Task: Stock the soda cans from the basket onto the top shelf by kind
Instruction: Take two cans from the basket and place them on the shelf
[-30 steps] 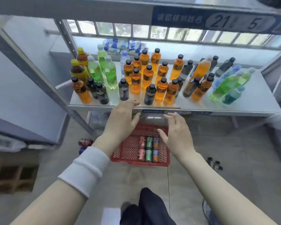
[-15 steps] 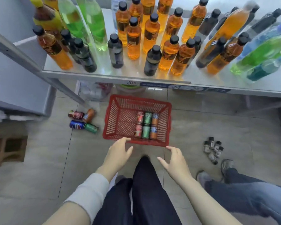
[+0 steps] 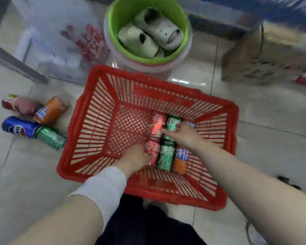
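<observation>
A red plastic basket (image 3: 102, 73) sits on the tiled floor in front of me. At its right side lie several soda cans in two rows: a far red can (image 3: 157, 123), a far green can (image 3: 172, 121), a near red can (image 3: 153, 152), a near green can (image 3: 166, 157) and a near orange can (image 3: 181, 160). My left hand (image 3: 134, 156) is inside the basket, touching the left side of the near red can; blur hides its grip. My right hand (image 3: 184, 135) lies over the far green can with its fingers stretched left. The top shelf is out of view.
Loose cans lie on the floor left of the basket: red (image 3: 21, 105), orange (image 3: 50, 110), blue (image 3: 19, 127), green (image 3: 50, 137). Behind the basket stands a green-rimmed bucket (image 3: 111, 32) holding slippers. A cardboard box (image 3: 263, 55) sits far right, a shelf leg (image 3: 16, 64) far left.
I have bent down, so the bottle shelf has left the view. Both hands moved from the basket's near rim down into it and now touch the cans.
</observation>
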